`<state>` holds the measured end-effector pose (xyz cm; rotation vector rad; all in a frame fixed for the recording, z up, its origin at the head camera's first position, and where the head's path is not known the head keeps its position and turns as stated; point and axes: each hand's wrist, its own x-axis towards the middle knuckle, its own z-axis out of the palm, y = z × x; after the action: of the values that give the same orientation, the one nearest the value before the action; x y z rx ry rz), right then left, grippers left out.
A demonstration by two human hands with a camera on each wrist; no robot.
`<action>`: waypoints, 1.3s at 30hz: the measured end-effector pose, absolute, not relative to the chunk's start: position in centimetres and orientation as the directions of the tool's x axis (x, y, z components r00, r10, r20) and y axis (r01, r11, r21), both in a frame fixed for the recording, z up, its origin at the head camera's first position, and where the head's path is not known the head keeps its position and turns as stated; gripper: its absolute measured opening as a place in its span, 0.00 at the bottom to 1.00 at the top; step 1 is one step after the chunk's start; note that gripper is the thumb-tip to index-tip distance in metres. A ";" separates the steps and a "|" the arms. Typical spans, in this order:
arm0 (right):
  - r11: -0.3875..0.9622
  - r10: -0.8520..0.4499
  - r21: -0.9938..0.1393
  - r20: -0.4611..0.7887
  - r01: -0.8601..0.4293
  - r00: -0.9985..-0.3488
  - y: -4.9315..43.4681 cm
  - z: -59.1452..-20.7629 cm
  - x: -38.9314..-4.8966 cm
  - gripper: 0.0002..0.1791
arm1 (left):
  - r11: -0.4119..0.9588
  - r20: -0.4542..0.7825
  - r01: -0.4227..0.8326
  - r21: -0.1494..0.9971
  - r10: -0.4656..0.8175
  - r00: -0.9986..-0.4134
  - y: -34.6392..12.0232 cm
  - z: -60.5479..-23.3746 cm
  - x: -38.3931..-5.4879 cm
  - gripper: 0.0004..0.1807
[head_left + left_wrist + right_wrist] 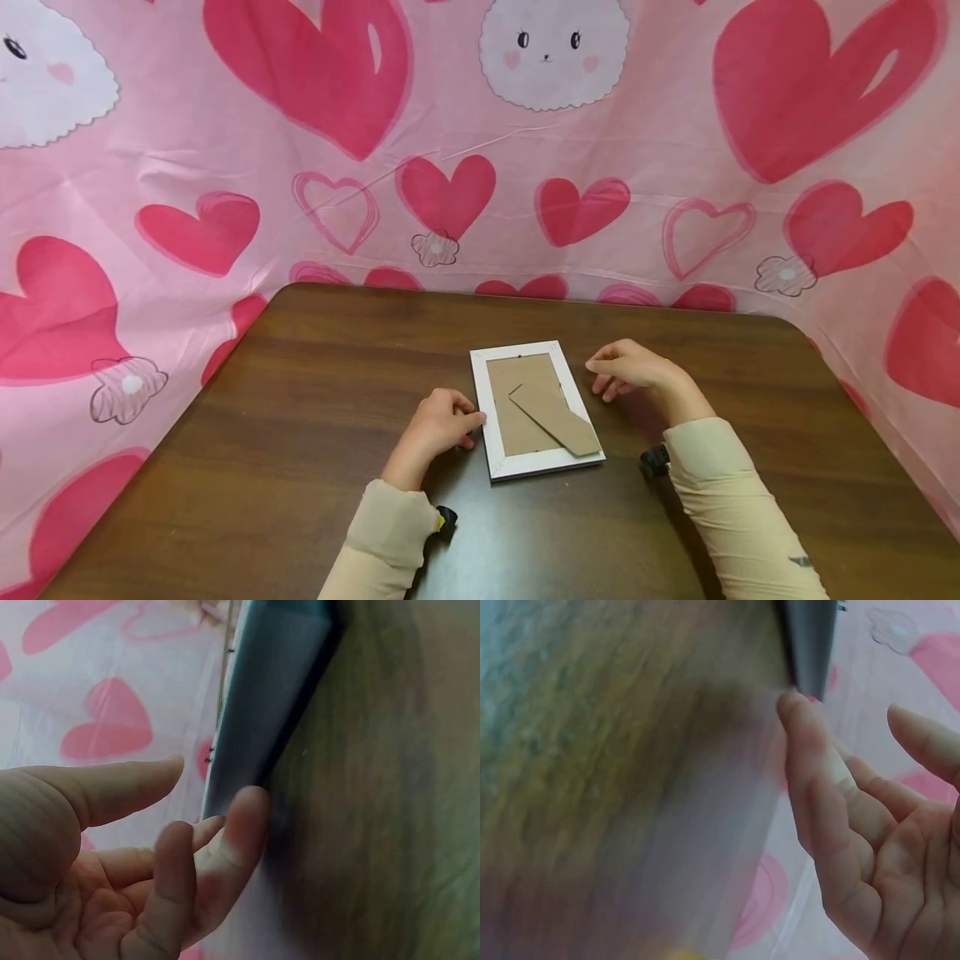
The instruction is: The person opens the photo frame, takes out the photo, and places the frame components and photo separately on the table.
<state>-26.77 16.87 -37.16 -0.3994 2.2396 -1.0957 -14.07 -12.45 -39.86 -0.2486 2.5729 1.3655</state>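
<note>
A white picture frame (495,450) lies back side up on the table, its brown backing board (517,425) showing. A cardboard easel stand (562,422) slants across the back toward the lower right corner. My left hand (438,425) is at the frame's left edge, fingertips right by its side. In the left wrist view the left thumb (142,787) is spread from the loosely bent fingers, close to the frame's side wall (259,712). To the right of the frame, my right hand (633,371) hovers with relaxed fingers (810,765), holding nothing.
The dark brown wooden table (300,467) reaches back to a pink cloth (517,150) with hearts. Small dark metal tabs (519,357) sit along the backing's edge. A black wrist device (446,522) is on the left arm, another (655,461) on the right.
</note>
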 end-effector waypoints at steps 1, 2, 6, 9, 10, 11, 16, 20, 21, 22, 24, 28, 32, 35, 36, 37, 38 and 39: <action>0.618 -0.497 -0.786 -0.396 0.005 -0.772 16.6 -37.4 -27.1 0.23 | 0.556 -0.271 -0.249 0.793 -0.044 -0.962 -12.3 -40.0 -14.1 0.12; 0.623 -0.492 -0.782 -0.401 0.009 -0.773 16.4 -37.6 -27.3 0.23 | 0.559 -0.271 -0.248 0.791 -0.043 -0.962 -12.2 -40.1 -14.1 0.12; 0.633 -0.471 -0.773 -0.419 0.034 -0.776 15.5 -38.3 -28.0 0.21 | 0.574 -0.258 -0.238 0.783 -0.049 -0.965 -11.9 -40.4 -14.4 0.11; 0.639 -0.472 -0.768 -0.425 0.032 -0.772 14.7 -38.6 -28.0 0.20 | 0.584 -0.246 -0.232 0.777 -0.058 -0.968 -11.6 -40.5 -14.6 0.11; 0.644 -0.469 -0.764 -0.426 0.030 -0.774 14.5 -38.7 -28.0 0.19 | 0.585 -0.242 -0.230 0.778 -0.059 -0.968 -11.5 -40.5 -14.7 0.11; 0.650 -0.468 -0.759 -0.426 0.025 -0.775 14.2 -38.7 -27.9 0.18 | 0.584 -0.241 -0.229 0.779 -0.059 -0.969 -11.5 -40.4 -14.8 0.10; 0.664 -0.461 -0.748 -0.424 0.014 -0.779 13.1 -38.5 -27.6 0.13 | 0.597 -0.233 -0.232 0.768 -0.077 -0.969 -11.5 -40.3 -15.0 0.09; 0.657 -0.452 -0.751 -0.462 0.065 -0.763 12.8 -38.8 -27.7 0.12 | 0.624 -0.225 -0.231 0.747 -0.090 -0.970 -11.7 -40.2 -15.2 0.09; 0.658 -0.447 -0.749 -0.473 0.079 -0.760 12.8 -38.9 -27.8 0.12 | 0.623 -0.231 -0.238 0.745 -0.094 -0.968 -11.8 -40.2 -15.3 0.09; 0.657 -0.441 -0.748 -0.482 0.094 -0.757 12.8 -39.0 -27.8 0.11 | 0.624 -0.234 -0.240 0.744 -0.093 -0.968 -11.9 -40.2 -15.3 0.09; 0.655 -0.440 -0.748 -0.492 0.106 -0.751 12.9 -39.1 -27.7 0.11 | 0.623 -0.239 -0.241 0.744 -0.089 -0.967 -12.0 -40.2 -15.4 0.09; 0.636 -0.446 -0.760 -0.503 0.134 -0.740 13.0 -39.2 -27.5 0.11 | 0.623 -0.256 -0.254 0.740 -0.088 -0.963 -12.3 -40.2 -15.7 0.11; 0.619 -0.450 -0.772 -0.499 0.144 -0.741 13.1 -39.1 -27.3 0.10 | 0.642 -0.259 -0.246 0.726 -0.075 -0.963 -12.5 -39.9 -16.1 0.15; 0.621 -0.445 -0.771 -0.499 0.146 -0.743 13.1 -39.0 -27.2 0.09 | 0.661 -0.264 -0.245 0.709 -0.073 -0.962 -12.6 -39.8 -16.4 0.17; 0.623 -0.444 -0.769 -0.501 0.146 -0.743 13.1 -38.9 -27.2 0.09 | 0.663 -0.267 -0.247 0.706 -0.073 -0.961 -12.7 -39.7 -16.5 0.17; 0.624 -0.443 -0.767 -0.504 0.148 -0.742 13.1 -38.9 -27.2 0.09 | 0.664 -0.269 -0.248 0.705 -0.073 -0.960 -12.7 -39.7 -16.6 0.17; 0.627 -0.443 -0.765 -0.505 0.147 -0.741 13.1 -38.9 -27.2 0.09 | 0.665 -0.272 -0.250 0.704 -0.073 -0.959 -12.8 -39.7 -16.7 0.17; 0.628 -0.442 -0.764 -0.508 0.149 -0.739 13.1 -38.9 -27.2 0.09 | 0.666 -0.274 -0.250 0.703 -0.071 -0.959 -12.8 -39.7 -16.8 0.17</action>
<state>-27.22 13.08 -38.93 -0.2284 2.1535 -1.0935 -16.76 -12.84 -39.70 -0.2605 2.6589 1.1711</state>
